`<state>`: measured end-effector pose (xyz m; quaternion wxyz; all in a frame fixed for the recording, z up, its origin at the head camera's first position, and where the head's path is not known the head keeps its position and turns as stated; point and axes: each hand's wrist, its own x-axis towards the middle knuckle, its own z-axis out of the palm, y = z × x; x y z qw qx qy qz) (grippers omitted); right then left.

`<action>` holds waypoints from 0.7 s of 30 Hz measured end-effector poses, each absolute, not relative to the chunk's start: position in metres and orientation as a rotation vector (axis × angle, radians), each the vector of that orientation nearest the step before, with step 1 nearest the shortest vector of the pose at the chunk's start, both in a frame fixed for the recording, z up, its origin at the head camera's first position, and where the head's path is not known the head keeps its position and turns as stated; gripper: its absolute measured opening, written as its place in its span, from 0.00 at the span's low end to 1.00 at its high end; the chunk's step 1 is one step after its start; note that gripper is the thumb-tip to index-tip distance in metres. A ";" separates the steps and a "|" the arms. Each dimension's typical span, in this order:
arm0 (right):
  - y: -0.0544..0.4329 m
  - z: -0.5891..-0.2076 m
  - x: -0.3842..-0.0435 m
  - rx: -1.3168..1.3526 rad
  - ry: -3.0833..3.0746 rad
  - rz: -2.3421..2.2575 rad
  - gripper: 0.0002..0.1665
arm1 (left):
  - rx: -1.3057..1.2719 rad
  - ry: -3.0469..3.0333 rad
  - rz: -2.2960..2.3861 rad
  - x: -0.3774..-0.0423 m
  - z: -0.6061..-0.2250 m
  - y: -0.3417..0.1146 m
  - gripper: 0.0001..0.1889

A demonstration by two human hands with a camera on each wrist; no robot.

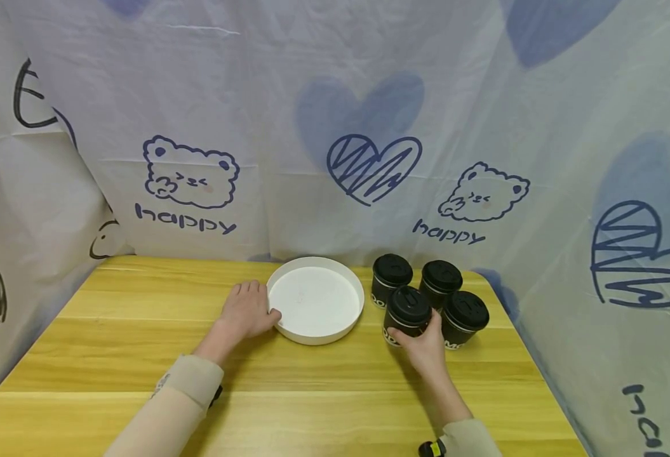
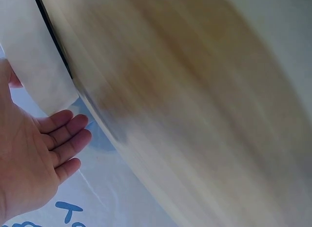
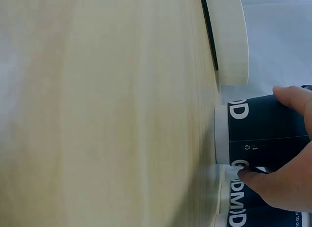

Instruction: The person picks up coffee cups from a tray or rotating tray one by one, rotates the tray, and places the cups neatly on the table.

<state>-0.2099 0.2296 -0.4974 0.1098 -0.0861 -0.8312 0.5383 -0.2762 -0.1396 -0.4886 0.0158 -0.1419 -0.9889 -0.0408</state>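
A round white tray (image 1: 314,337) with a low rim sits near the table's back edge. My left hand (image 1: 247,311) is at its left side, thumb over the rim and fingers along the outer wall. In the left wrist view, those fingers (image 2: 68,144) lie against the wall of the tray (image 2: 39,51). To the right of the tray, my right hand (image 1: 426,346) grips a black lidded paper cup (image 1: 406,308) from its front right, thumb and fingers around the sides. The cup (image 3: 265,127) stands upright, its white base close to the tabletop in the right wrist view.
More black lidded cups stand grouped around the gripped one: one behind it (image 1: 392,273), another at the back right (image 1: 441,278), a third at its right (image 1: 465,314). The wooden table (image 1: 289,406) meets a white printed cloth (image 1: 289,209) at the back.
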 end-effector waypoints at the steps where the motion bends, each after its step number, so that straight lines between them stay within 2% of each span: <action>1: 0.230 -0.497 -0.209 -0.255 -2.454 1.576 0.60 | -0.443 -3.076 -0.128 -0.276 -0.489 -0.139 0.38; 17: 0.239 -0.477 -0.176 -0.136 -2.511 1.666 0.63 | -0.412 -3.090 -0.208 -0.275 -0.488 -0.138 0.38; 21: 0.237 -0.466 -0.166 -0.117 -2.523 1.604 0.62 | -0.383 -3.109 -0.290 -0.272 -0.487 -0.139 0.42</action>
